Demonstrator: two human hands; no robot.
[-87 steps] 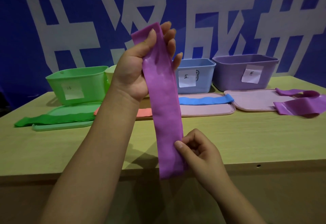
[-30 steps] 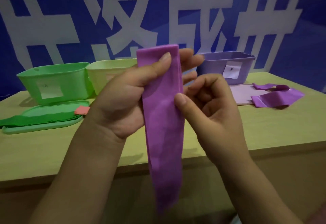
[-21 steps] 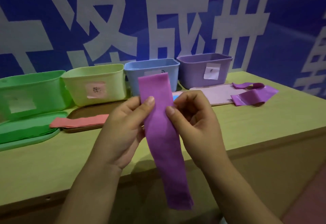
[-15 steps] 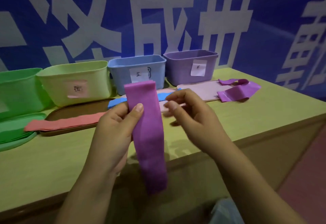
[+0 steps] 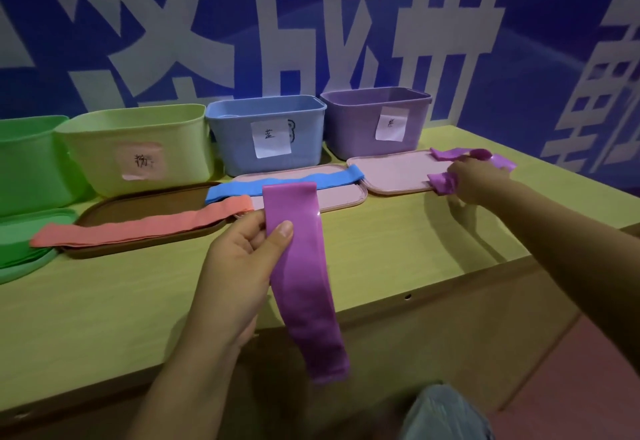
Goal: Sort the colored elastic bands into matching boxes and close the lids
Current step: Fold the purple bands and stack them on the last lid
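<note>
Left hand pinches one purple band between thumb and fingers, letting it dangle off the table edge, parked while the right hand closes on the crumpled purple bands on the pink lid, probably gathering all for the open purple box.

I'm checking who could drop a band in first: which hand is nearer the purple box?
The right hand. It is at the lid in front of the purple box, on the purple bands there. The left hand is well back near the table's front edge, holding a purple band.
</note>
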